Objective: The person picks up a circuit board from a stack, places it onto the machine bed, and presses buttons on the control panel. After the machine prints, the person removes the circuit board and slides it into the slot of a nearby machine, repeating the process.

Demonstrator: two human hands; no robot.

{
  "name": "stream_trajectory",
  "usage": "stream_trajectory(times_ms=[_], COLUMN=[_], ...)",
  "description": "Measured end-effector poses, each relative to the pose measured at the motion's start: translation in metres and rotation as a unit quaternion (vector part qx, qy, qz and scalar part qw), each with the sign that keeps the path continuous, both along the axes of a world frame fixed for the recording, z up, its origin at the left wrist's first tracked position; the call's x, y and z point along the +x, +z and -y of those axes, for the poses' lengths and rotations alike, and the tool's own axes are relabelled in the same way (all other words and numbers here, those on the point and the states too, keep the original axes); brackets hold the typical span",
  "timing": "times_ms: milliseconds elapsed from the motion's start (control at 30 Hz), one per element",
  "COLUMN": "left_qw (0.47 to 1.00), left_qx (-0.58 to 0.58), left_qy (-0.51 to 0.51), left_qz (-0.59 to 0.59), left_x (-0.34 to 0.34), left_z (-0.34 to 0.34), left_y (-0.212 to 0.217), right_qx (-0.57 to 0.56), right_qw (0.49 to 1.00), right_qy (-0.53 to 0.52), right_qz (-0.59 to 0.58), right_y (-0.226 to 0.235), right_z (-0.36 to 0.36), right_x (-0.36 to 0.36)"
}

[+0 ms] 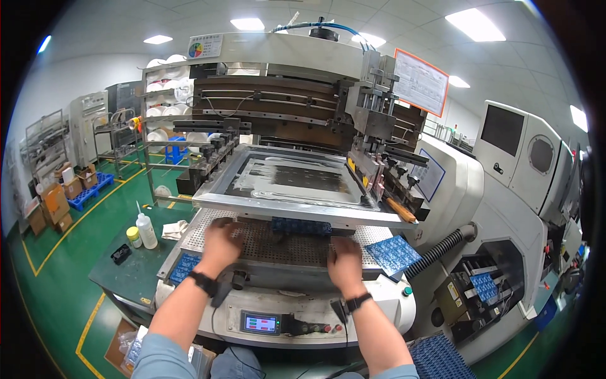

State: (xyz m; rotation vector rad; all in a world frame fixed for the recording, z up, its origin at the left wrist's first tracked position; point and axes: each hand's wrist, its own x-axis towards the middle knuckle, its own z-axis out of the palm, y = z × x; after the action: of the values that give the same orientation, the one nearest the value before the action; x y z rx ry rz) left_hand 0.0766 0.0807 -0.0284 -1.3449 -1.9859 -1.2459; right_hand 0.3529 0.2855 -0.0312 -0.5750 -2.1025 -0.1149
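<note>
My left hand (222, 241) hovers over the left part of the perforated metal bed (271, 251), its fingers apart and bent, with nothing in them. Over the right part of the bed is my right hand (345, 262), fingers loosely curled and no object visible in them. Between and beyond the hands, a blue circuit board (302, 226) lies partly hidden under the raised stencil frame (297, 211). Grey paste (297, 194) is smeared across the stencil. Another blue board (393, 254) rests at the bed's right end, beside my right hand. A dark band with a cord circles each wrist.
Blue boards (184, 268) lie at the bed's left end. A squeeze bottle (146, 231), yellow-lidded jar (134, 237) and white cloth (175, 230) stand on the left side table. A wooden-handled tool (400, 210) lies on the frame's right edge. The control screen (260, 323) faces me.
</note>
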Motion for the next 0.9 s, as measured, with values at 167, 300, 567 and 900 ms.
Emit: stream_trajectory(times_ms=[167, 300, 567, 900], left_qw=[0.953, 0.939, 0.965, 0.943], left_qx=[0.199, 0.086, -0.134, -0.272], left_qy=[0.226, 0.315, 0.225, 0.186], left_qz=[0.017, 0.106, 0.003, 0.052], left_x=[-0.054, -0.072, -0.086, -0.078], left_z=[0.107, 0.149, 0.088, 0.064], left_y=[-0.064, -0.116, -0.11, -0.093], right_qx=[0.035, -0.092, -0.188, -0.327], right_qw=[0.993, 0.989, 0.902, 0.818], right_qy=[0.103, -0.024, -0.376, -0.419], right_qz=[0.042, 0.116, 0.095, 0.221], right_y=[-0.074, -0.151, -0.135, -0.091], right_z=[0.082, 0.032, -0.101, -0.114], right_x=[0.086, 0.167, 0.216, 0.203])
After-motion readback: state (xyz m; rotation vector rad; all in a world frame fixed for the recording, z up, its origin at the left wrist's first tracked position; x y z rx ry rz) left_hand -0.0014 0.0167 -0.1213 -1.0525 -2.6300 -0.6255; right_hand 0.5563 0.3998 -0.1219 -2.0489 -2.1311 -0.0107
